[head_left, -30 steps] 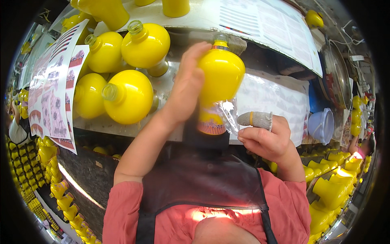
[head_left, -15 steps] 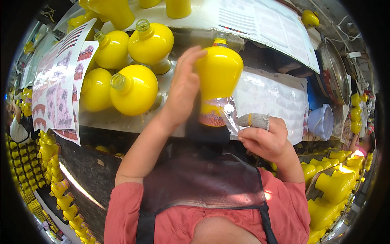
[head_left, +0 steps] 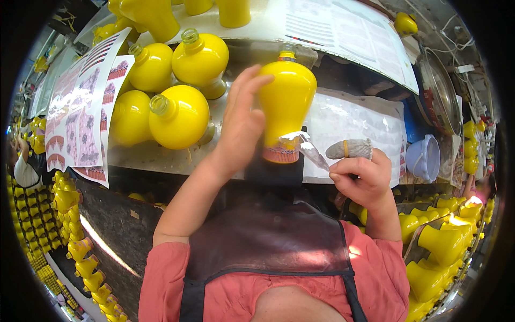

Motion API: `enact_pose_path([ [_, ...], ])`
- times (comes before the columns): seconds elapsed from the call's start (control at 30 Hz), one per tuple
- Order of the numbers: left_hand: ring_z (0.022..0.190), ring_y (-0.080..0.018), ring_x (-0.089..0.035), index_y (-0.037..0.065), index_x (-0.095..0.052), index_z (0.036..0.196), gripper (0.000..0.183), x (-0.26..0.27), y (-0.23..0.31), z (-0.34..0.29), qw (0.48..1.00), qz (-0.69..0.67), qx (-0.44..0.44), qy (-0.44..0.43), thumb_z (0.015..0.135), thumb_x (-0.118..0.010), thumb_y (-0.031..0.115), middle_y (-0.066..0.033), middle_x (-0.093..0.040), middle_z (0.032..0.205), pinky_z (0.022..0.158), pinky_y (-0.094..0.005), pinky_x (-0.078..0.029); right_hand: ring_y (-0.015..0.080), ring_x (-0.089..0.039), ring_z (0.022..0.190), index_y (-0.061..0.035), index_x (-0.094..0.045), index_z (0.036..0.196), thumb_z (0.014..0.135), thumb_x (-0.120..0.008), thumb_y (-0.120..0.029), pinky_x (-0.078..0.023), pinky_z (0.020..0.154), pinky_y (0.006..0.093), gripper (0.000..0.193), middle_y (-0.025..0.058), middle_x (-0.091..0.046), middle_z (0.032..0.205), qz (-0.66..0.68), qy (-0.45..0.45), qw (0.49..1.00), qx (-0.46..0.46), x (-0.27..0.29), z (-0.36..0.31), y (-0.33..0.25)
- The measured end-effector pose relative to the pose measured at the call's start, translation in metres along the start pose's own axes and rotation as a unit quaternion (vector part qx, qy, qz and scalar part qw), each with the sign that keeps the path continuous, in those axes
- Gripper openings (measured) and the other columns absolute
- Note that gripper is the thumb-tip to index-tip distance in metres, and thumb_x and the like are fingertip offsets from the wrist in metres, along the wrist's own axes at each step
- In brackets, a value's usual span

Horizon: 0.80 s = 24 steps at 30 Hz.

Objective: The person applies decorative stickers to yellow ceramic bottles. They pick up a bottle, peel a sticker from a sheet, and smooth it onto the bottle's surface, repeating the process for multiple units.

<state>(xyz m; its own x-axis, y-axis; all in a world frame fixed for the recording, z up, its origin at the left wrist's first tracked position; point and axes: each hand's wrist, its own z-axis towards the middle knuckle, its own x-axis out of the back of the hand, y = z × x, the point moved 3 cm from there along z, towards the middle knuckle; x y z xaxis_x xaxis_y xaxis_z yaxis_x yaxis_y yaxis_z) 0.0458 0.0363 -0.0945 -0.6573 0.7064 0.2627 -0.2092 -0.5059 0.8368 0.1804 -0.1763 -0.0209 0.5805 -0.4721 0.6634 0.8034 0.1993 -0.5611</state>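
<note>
Decal going onto a yellow vase

Your left hand grasps the glossy bulb-shaped yellow vase upright above the bench; a patterned band already sits near its foot. Your right hand, one finger in a knit cot, pinches a clear film strip half-peeled, judging by its loose curl.

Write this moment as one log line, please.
left hand: steadies yellow vase | right hand: pulls clear film strip at vase's patterned band | workbench: more yellow vases
</note>
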Motion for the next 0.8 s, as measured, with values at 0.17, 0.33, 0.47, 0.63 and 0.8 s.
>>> enact_pose_path([
  [0.17, 0.138, -0.041, -0.045, 0.004, -0.056, 0.139, 0.06, 0.006, 0.028, 0.008, 0.999, 0.011, -0.051, -0.013, 0.103, -0.048, 0.051, -0.0226, -0.05, 0.148, 0.118, -0.0466, -0.031, 0.0147, -0.064, 0.06, -0.0087, -0.073, 0.087, 0.073, -0.083, 0.001, -0.05, 0.055, 0.0264, 0.019, 0.0059, -0.073, 0.086, 0.019, 0.006, 0.999, -0.038, 0.012, 0.008, 0.001],
  [0.33, 0.121, -0.0336, -0.06, 0.004, -0.066, 0.123, 0.045, 0.003, 0.065, 0.027, 0.994, -0.021, -0.07, -0.082, 0.086, -0.076, 0.027, -0.0163, -0.066, 0.127, 0.106, -0.0413, -0.045, 0.0118, -0.063, 0.06, -0.0037, -0.073, 0.084, 0.077, -0.08, 0.0, -0.046, 0.058, 0.025, 0.011, 0.0044, -0.072, 0.079, 0.051, -0.009, 0.993, -0.108, 0.026, 0.029, 0.001],
  [0.47, 0.103, -0.0207, -0.067, 0.002, -0.071, 0.108, 0.037, -0.006, 0.09, 0.038, 0.984, 0.027, -0.016, -0.178, 0.075, -0.084, 0.013, -0.0104, -0.072, 0.106, 0.093, -0.0334, -0.051, 0.0059, -0.059, 0.061, -0.0018, -0.073, 0.087, 0.082, -0.078, 0.0, -0.044, 0.057, 0.0222, 0.008, 0.0023, -0.07, 0.079, 0.083, -0.032, 0.985, -0.145, 0.035, 0.043, -0.005],
  [0.63, 0.075, -0.007, -0.065, -0.001, -0.072, 0.097, 0.012, -0.015, 0.091, 0.039, 0.953, -0.086, 0.215, -0.193, 0.087, -0.076, 0.003, -0.0005, -0.072, 0.084, 0.07, -0.0226, -0.052, 0.0026, -0.056, 0.066, -0.001, -0.072, 0.097, 0.091, -0.072, -0.003, -0.042, 0.059, 0.0189, 0.006, -0.0016, -0.068, 0.084, 0.144, -0.017, 0.965, -0.219, 0.04, 0.051, -0.005],
  [0.8, 0.079, -0.0073, -0.068, -0.002, -0.071, 0.098, 0.01, -0.016, 0.084, 0.039, 0.942, -0.136, 0.246, -0.183, 0.089, -0.074, 0.001, -0.0011, -0.072, 0.088, 0.073, -0.0224, -0.055, 0.0014, -0.059, 0.07, 0.0005, -0.071, 0.108, 0.094, -0.07, -0.005, -0.045, 0.061, 0.0175, 0.015, -0.0008, -0.068, 0.09, 0.227, 0.005, 0.923, -0.311, 0.041, 0.048, 0.004],
])
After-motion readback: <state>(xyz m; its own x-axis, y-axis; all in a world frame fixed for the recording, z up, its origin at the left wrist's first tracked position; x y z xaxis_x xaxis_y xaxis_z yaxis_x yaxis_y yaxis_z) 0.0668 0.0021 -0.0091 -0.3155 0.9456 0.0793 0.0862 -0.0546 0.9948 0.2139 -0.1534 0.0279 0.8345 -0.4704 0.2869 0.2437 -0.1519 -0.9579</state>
